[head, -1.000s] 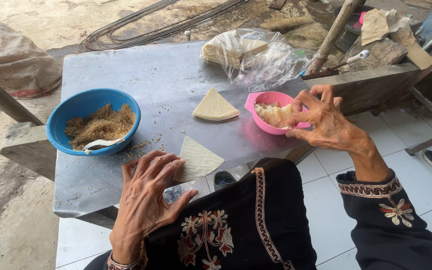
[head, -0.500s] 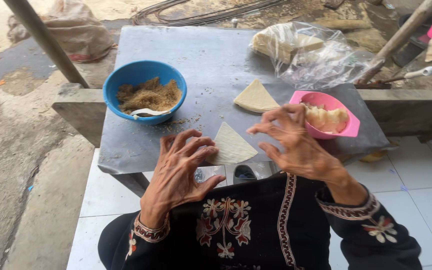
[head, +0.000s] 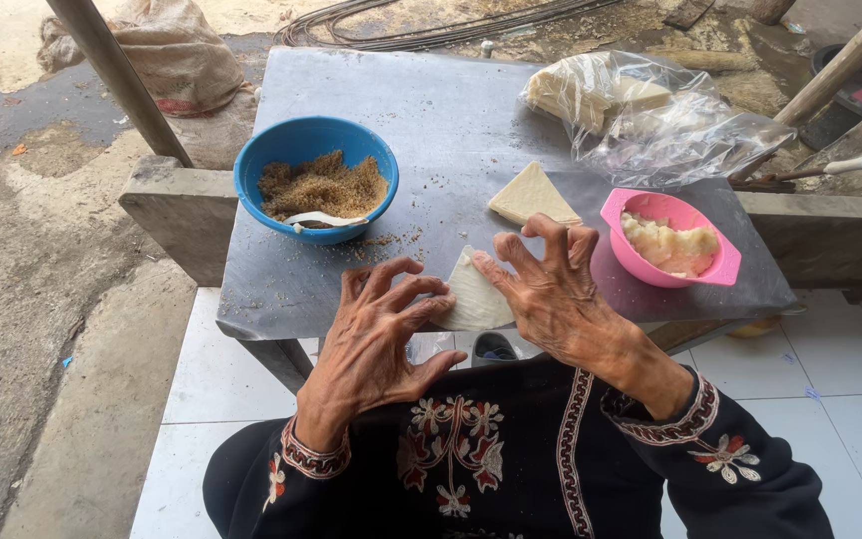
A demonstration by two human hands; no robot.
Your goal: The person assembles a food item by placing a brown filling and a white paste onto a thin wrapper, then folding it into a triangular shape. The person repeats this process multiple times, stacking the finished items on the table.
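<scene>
Hands: left (head: 376,334) and right (head: 551,294) fingertips pressing pale wrapper (head: 476,299), edges hidden beneath fingers; grip unclear.

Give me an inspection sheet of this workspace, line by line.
Surface: grey metal table, brown crumbs scattered beside the blue bowl.
Job's things: pale wrapper lying flat at the near edge; both hands on it.
Clutter: blue bowl of brown crumbly filling with a white spoon; folded triangle; pink bowl of pale mash; clear bag of wrappers.
Grip: left hand and right hand, fingers bent, pressing the wrapper.
Cables: dark coils on the ground beyond the table.
Surroundings: white tiles, bare concrete, sack, wooden poles.
</scene>
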